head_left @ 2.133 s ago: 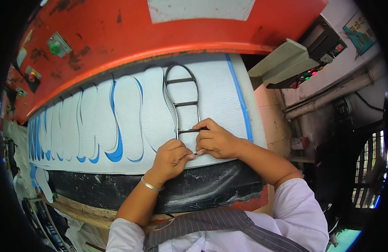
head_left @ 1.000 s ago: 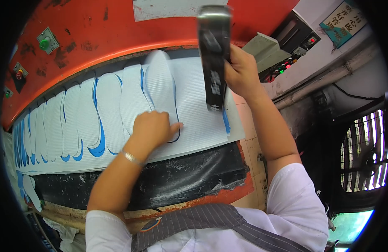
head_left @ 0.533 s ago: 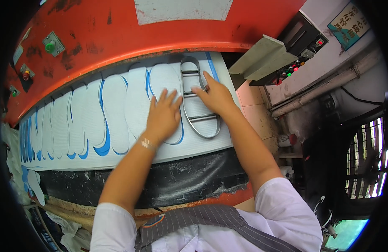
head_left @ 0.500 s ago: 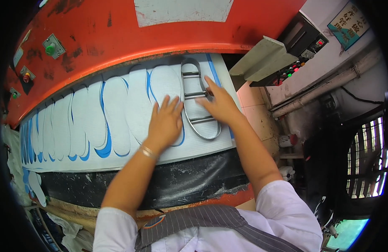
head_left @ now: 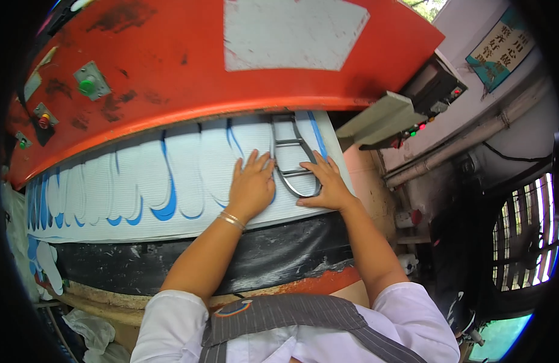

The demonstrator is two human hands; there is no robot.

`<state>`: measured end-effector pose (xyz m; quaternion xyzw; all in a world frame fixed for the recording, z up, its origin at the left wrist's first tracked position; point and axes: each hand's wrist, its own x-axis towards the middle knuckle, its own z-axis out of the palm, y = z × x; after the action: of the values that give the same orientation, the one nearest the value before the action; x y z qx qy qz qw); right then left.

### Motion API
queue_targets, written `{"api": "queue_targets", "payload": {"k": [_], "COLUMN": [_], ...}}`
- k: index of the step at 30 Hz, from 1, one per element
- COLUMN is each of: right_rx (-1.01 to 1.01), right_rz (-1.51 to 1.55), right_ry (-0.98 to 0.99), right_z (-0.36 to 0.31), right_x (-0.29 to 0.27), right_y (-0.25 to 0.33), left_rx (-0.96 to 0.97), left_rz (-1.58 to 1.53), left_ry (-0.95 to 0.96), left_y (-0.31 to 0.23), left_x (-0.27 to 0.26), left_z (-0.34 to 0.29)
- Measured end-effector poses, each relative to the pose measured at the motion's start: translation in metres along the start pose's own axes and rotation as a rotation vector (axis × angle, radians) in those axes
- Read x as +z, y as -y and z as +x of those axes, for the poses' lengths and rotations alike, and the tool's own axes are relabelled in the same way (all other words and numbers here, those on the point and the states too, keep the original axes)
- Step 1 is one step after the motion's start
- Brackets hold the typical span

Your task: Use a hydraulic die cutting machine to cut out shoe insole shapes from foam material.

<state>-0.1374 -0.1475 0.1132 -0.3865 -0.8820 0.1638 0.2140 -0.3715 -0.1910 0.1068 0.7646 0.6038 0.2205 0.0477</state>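
Note:
A shoe-sole-shaped metal cutting die with crossbars stands on a white ribbed sheet, near the sheet's right end. My right hand grips the die's near right end, thumb at the near curve and fingers over the right rim. Just left of the die, my left hand lies with fingers stretched out on the sheet, fingertips by the left rim. A row of sole-shaped cuts runs leftward from there, with blue showing in the gaps. The die's far end lies close to the red machine beam.
The red machine beam spans the far side, with a green button and a red button at left. A metal bracket and a control box stand at right. Cut soles hang at the near left.
My right hand has moved from the die's middle right side to its near end and closed on it. My left hand stays beside the die. The view has tilted, showing more red beam.

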Motion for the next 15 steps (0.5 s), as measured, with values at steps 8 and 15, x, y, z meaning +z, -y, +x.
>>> {"api": "queue_targets", "payload": {"k": [8, 15], "right_rx": [-0.05, -0.356], "right_rz": [-0.115, 0.269], "right_ry": [-0.377, -0.228], "right_z": [0.049, 0.202], "right_x": [-0.024, 0.021], "right_y": [0.099, 0.282], "left_rx": [-0.176, -0.752], "left_rz": [-0.496, -0.114], "left_ry": [-0.813, -1.254], "left_y": [0.173, 0.446], "left_x": [-0.129, -0.311], "left_z": [-0.043, -0.131]}}
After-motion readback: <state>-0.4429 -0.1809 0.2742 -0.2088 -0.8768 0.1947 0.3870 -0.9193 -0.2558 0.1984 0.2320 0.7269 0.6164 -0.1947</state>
